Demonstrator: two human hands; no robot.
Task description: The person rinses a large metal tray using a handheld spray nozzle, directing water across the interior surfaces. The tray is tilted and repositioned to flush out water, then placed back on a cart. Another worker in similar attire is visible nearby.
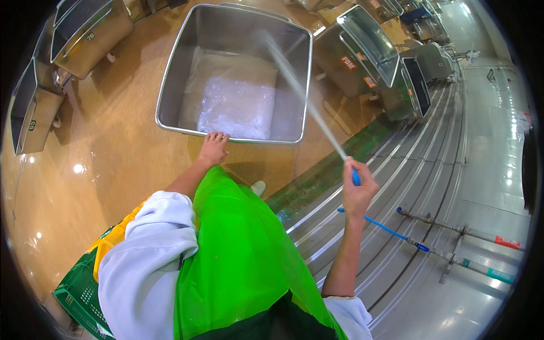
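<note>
A deep rectangular steel tub stands in front of me. Shallow, foamy water lies on its bottom. My left hand rests on the near rim, fingers curled over the edge. Out to the right, my right hand is closed round the end of a blue hose. From it a straight, whitish water jet runs up and left into the tub, blurring near the far inner wall.
More steel tubs stand at left, and others at right. A ribbed metal wall with water pipes runs along my right. A green crate sits at lower left. The brown floor looks wet.
</note>
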